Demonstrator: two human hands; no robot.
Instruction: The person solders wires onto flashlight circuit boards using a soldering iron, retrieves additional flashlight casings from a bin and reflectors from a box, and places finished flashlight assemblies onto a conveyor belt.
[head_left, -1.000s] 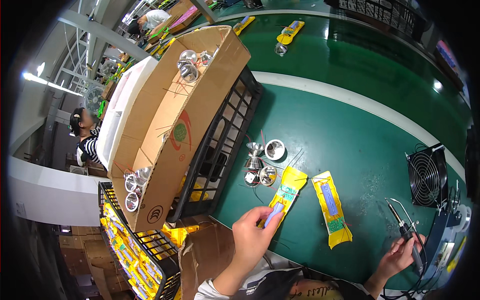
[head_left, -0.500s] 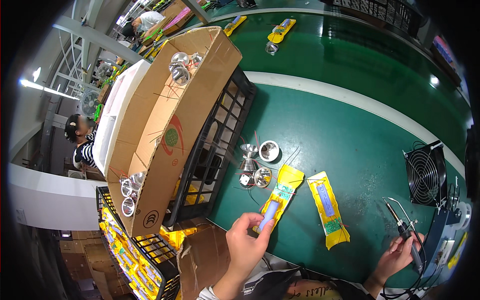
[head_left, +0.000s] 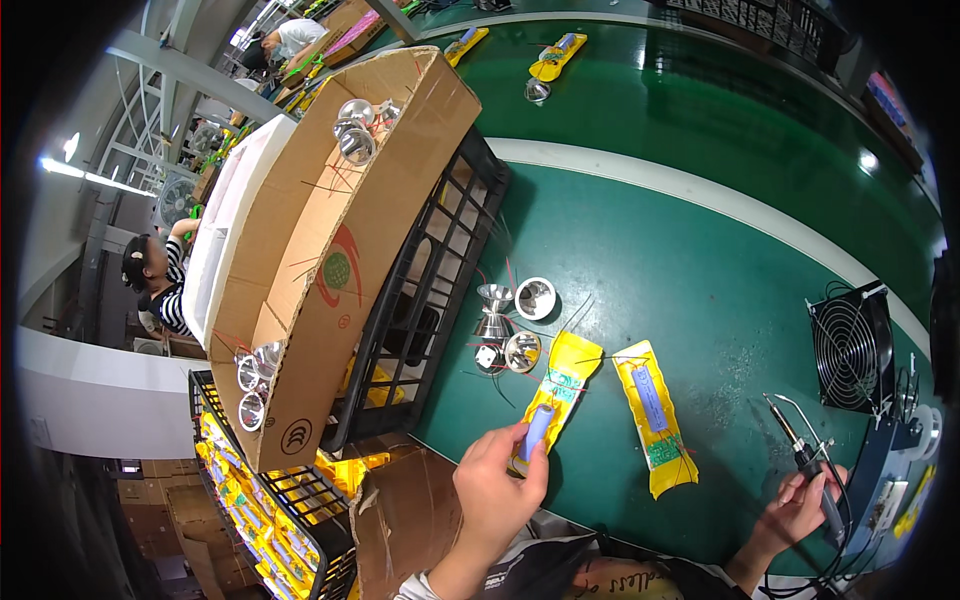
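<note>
Thumb and fingers of my left hand [head_left: 497,482] are closed on the near end of a yellow flashlight housing, at its purple cylindrical battery [head_left: 538,428]. This yellow housing [head_left: 577,352] lies slanted on the bench, with a small green circuit board and thin wires in it. To its right is a second yellow housing [head_left: 634,362] with its own battery and green board, untouched. At the lower right, my right hand [head_left: 793,512] is wrapped round the handle of a soldering iron [head_left: 806,455], whose tip points up and left. A bent metal tube stands beside the tip.
Several silver reflector cups [head_left: 522,352] with red and black wires sit left of the housings. A cardboard box [head_left: 385,235] with more reflectors rests on a black crate [head_left: 440,290]. A black fan [head_left: 852,350] stands at right. Beyond the white rail [head_left: 640,172], housings lie on a green surface.
The whole view has shifted slightly. My hands keep their holds and have barely moved. At the far left, a person in a striped top has raised an arm.
</note>
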